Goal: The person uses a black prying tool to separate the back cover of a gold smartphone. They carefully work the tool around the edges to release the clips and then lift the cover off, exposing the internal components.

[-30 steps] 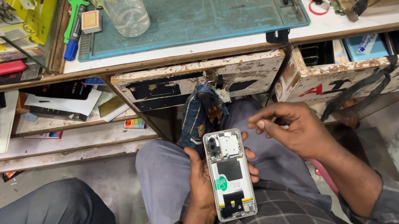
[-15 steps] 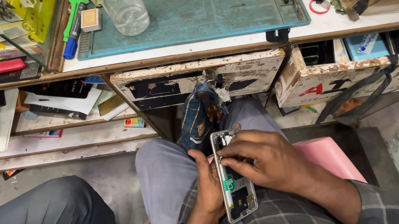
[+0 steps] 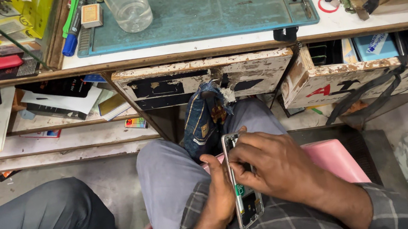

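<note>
Cluttered counter (image 3: 194, 48) stood far. Over the lap, left hand (image 3: 220, 187) clasped the opened phone (image 3: 246, 199) by its edges; right hand (image 3: 276, 165) pressed fingertips inside. Light, rigid, likely fragile.

The left hand (image 3: 222, 190) sits low over the lap, palm turned inward, its fingers curled upward in a side grip, thumb lying along the near edge. The right hand (image 3: 275, 166) lies across from the right, back facing up, fingers (image 3: 239, 153) bent down and pressed together at the tips. Both forearms angle in from the bottom, wearing plaid sleeves.
</note>
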